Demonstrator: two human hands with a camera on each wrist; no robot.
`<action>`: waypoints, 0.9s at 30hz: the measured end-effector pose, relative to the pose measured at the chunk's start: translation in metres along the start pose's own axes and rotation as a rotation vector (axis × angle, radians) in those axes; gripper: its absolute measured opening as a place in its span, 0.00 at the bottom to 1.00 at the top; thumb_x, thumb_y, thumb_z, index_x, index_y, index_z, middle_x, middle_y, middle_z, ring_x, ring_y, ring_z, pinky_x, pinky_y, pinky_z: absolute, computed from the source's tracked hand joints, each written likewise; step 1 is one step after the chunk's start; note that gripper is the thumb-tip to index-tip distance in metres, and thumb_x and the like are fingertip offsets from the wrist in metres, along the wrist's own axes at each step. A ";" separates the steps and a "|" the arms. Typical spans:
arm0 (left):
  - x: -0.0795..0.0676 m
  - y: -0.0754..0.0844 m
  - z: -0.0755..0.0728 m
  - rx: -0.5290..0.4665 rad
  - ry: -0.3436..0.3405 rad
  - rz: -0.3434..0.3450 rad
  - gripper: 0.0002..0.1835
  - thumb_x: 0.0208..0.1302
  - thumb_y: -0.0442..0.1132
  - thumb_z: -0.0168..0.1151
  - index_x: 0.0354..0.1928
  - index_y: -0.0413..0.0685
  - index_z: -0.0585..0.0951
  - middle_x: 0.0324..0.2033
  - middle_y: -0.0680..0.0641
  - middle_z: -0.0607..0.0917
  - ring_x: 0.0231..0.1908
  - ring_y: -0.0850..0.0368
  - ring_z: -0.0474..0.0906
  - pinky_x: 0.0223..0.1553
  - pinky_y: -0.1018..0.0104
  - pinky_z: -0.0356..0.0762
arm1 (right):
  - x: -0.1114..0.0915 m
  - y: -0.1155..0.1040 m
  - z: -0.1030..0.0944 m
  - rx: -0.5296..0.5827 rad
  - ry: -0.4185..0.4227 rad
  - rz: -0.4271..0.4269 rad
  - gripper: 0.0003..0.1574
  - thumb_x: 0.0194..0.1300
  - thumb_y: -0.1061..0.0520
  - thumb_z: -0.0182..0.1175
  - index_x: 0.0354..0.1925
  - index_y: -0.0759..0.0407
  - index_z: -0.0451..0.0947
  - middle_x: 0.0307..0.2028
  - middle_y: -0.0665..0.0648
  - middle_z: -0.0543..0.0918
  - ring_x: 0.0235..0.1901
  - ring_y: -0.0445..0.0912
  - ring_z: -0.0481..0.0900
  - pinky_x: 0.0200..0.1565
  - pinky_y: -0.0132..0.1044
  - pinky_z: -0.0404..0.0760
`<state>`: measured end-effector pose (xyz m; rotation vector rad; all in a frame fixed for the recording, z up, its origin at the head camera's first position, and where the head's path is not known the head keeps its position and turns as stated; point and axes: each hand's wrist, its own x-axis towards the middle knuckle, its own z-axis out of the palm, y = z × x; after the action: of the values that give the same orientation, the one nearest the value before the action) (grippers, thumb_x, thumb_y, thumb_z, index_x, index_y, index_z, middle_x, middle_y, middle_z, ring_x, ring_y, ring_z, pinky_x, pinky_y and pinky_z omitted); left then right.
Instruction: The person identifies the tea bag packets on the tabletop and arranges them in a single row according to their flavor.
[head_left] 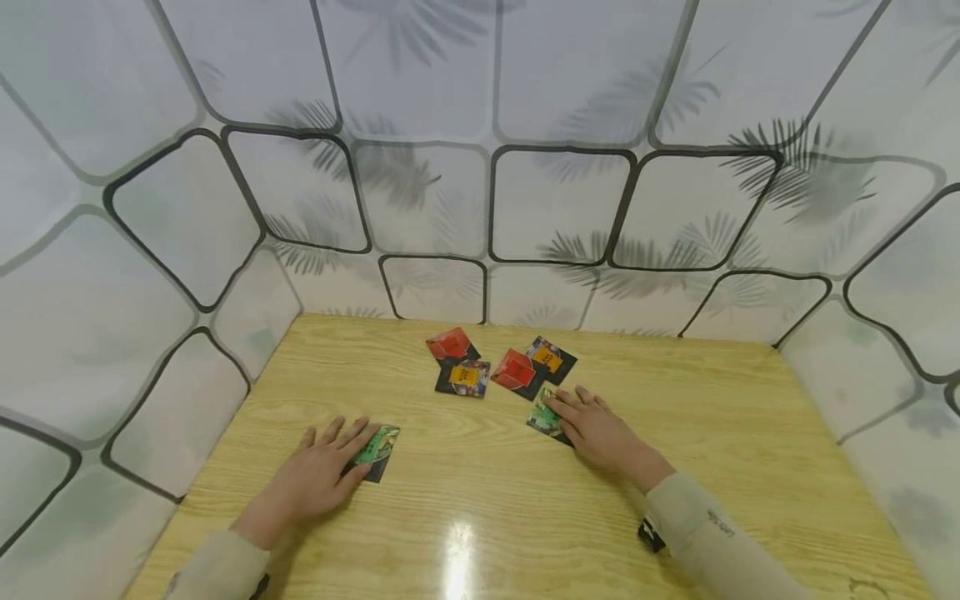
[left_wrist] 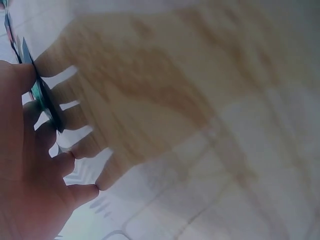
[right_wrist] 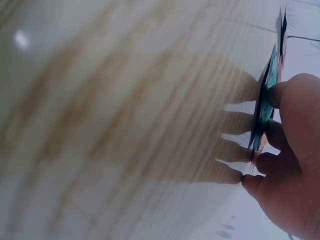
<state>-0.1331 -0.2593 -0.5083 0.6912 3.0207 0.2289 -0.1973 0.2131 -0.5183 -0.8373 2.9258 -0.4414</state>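
Note:
At the left of the wooden table, my left hand (head_left: 318, 475) lies spread on a green-and-black card (head_left: 384, 450), covering its left part. The left wrist view shows that card (left_wrist: 47, 102) edge-on beneath the thumb and fingers. Farther right, my right hand (head_left: 603, 433) rests its fingers on another green-and-black card (head_left: 542, 412), whose right side is partly hidden. Seen from the right wrist, this card (right_wrist: 265, 95) lies under extended fingers. Beyond the hands, a red card (head_left: 450, 343) touches an orange-centred card (head_left: 463, 377); a second red card (head_left: 515, 369) meets another orange-centred card (head_left: 551, 358).
The pale wooden tabletop (head_left: 465, 467) reflects a bright light near its front. White fabric-like walls (head_left: 558, 204) with dark outlines and leaf prints enclose its back and sides. A small black device (head_left: 650, 536) sits by the right sleeve (head_left: 705, 521).

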 end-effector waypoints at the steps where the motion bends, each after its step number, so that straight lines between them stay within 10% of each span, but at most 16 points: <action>1: 0.000 0.000 -0.001 0.000 -0.003 -0.001 0.32 0.82 0.55 0.51 0.82 0.53 0.65 0.78 0.42 0.69 0.76 0.28 0.65 0.67 0.20 0.63 | 0.000 0.000 0.000 0.001 0.000 0.001 0.30 0.83 0.57 0.50 0.78 0.56 0.68 0.76 0.68 0.70 0.75 0.76 0.62 0.70 0.74 0.65; 27: -0.002 0.000 -0.010 -0.074 -0.022 -0.111 0.39 0.77 0.60 0.57 0.80 0.44 0.66 0.77 0.33 0.68 0.72 0.15 0.61 0.61 0.14 0.62 | 0.003 0.000 -0.003 0.036 -0.018 0.024 0.30 0.84 0.55 0.50 0.78 0.58 0.67 0.76 0.69 0.70 0.75 0.77 0.61 0.70 0.74 0.64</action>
<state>-0.1321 -0.2612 -0.4986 0.5158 3.0000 0.3253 -0.2004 0.2125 -0.5155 -0.7965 2.8987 -0.4810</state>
